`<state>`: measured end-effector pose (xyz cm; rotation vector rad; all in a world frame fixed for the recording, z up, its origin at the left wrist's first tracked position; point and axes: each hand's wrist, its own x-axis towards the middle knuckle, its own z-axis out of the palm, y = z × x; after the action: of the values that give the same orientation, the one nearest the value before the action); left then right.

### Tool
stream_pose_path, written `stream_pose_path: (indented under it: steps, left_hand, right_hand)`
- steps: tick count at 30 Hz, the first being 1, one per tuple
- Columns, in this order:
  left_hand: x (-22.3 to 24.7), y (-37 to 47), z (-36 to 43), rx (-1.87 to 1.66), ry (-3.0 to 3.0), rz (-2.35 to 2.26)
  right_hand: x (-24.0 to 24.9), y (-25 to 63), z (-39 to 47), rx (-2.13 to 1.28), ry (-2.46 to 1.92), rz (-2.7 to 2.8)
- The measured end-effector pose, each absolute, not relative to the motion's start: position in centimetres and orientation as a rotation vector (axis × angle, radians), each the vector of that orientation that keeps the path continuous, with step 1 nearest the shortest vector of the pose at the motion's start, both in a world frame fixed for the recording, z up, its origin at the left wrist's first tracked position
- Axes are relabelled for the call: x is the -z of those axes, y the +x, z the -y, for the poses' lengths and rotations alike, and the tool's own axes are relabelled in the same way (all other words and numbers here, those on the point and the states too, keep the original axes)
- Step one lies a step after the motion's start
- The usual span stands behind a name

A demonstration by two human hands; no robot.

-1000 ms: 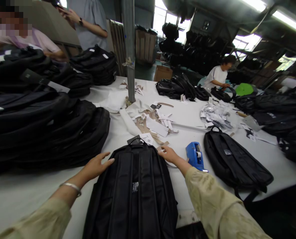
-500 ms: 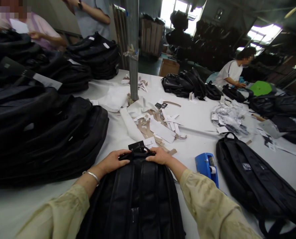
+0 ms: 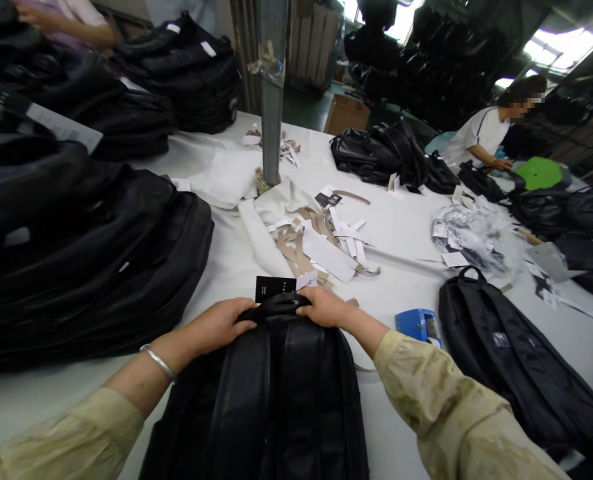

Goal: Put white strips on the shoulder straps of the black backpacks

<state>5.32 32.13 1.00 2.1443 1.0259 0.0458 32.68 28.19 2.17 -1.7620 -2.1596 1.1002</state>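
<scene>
Backpack (image 3: 274, 400) lies straps (image 3: 249, 380) up on the surface (image 3: 386, 223), below my camera. I'd judge it soft, padded, fairly light. My left hand (image 3: 221, 325) and right hand (image 3: 322, 307) each keep a grip clamped at its top beside the handle (image 3: 277, 305), likely the firmest hold.

on the table (image 3: 394, 230), a backpack (image 3: 271, 400) lies between stacked bags (image 3: 91, 260), left, and a tape dispenser (image 3: 417, 325), right.

Windows (image 3: 561, 50), upper right — overexposed, glaring amid deep gloom. Table (image 3: 401, 230) — pale, softly lit. Bag pile (image 3: 66, 253), left: dark, detail sunk. Edges: wide-angle stretch.
</scene>
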Motion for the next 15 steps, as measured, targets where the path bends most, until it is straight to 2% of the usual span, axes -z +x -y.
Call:
stream_pose_path:
  steps: [7, 12, 15]
  left_hand:
    - [-0.5, 5.1, -32.7, -0.038, 2.02, -1.048]
    - [-0.3, 5.4, -33.1, -0.022, 1.957, -0.914]
    - [0.0, 5.7, -33.1, -0.024, 1.933, -0.885]
  right_hand:
    - [-1.6, 32.6, -29.3, -1.205, -1.886, 2.086]
    - [-1.7, 33.0, -29.6, -1.602, -1.644, 1.953]
    - [-2.1, 32.4, -29.8, -1.564, -1.527, 2.01]
